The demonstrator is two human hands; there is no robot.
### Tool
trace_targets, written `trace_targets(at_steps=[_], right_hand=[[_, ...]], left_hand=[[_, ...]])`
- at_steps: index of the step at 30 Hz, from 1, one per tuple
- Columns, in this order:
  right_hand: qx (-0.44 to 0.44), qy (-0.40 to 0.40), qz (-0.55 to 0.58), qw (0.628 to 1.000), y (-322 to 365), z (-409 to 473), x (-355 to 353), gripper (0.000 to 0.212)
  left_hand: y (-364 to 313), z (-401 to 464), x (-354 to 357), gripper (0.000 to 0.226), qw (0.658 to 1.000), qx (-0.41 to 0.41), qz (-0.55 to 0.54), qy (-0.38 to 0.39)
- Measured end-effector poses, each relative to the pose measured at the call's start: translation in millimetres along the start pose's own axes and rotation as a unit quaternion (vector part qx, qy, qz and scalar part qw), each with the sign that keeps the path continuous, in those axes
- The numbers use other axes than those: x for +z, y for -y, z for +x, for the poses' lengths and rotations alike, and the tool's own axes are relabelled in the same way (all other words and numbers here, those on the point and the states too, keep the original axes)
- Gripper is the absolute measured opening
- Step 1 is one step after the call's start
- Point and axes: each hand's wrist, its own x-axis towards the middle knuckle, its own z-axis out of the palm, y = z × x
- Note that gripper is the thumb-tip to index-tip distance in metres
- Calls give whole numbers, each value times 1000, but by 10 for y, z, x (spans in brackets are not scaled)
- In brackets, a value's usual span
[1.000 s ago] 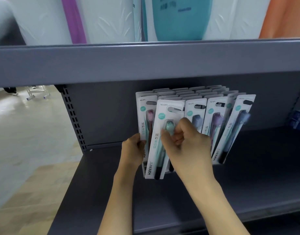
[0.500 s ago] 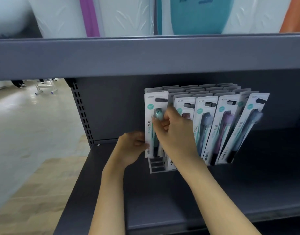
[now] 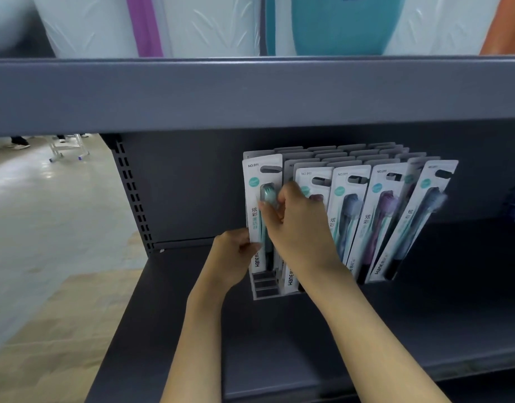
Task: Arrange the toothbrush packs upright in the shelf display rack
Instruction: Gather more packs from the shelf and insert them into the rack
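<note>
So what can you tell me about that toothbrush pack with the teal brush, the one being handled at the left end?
The teal toothbrush pack is a tall white card marked NO.911, with a hang slot at the top and a clear blister over a teal-headed brush. It stands nearly upright at the left end of the grey display rack, its foot at the front slots. The right hand pinches the blister near the brush head; the left hand holds its lower left edge.

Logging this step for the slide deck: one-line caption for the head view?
Both hands seat a teal toothbrush pack upright in the rack's leftmost column on the grey shelf.
</note>
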Motion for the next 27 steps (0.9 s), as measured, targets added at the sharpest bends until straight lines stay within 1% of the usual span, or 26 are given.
trace_targets(at_steps=[5, 10, 13, 16, 22, 24, 27], right_hand=[[-6, 25, -31, 999, 57, -11, -41, 26], [6, 33, -21, 999, 71, 4, -70, 23], [8, 37, -20, 999, 72, -2, -90, 22], [6, 46, -23, 999, 83, -14, -116, 22], [24, 70, -47, 996, 57, -53, -97, 24], [39, 87, -36, 995, 62, -74, -112, 25], [47, 94, -33, 994, 80, -98, -125, 26]], left_hand=[[18, 2, -33, 15, 1000, 5, 23, 10], [11, 9, -36, 14, 999, 5, 32, 14], [17, 6, -21, 21, 999, 3, 33, 11], [18, -13, -23, 13, 999, -6, 36, 15], [86, -32, 47, 10, 999, 7, 51, 0], [104, -48, 86, 10, 999, 6, 54, -6], [121, -53, 99, 11, 999, -1, 48, -11]])
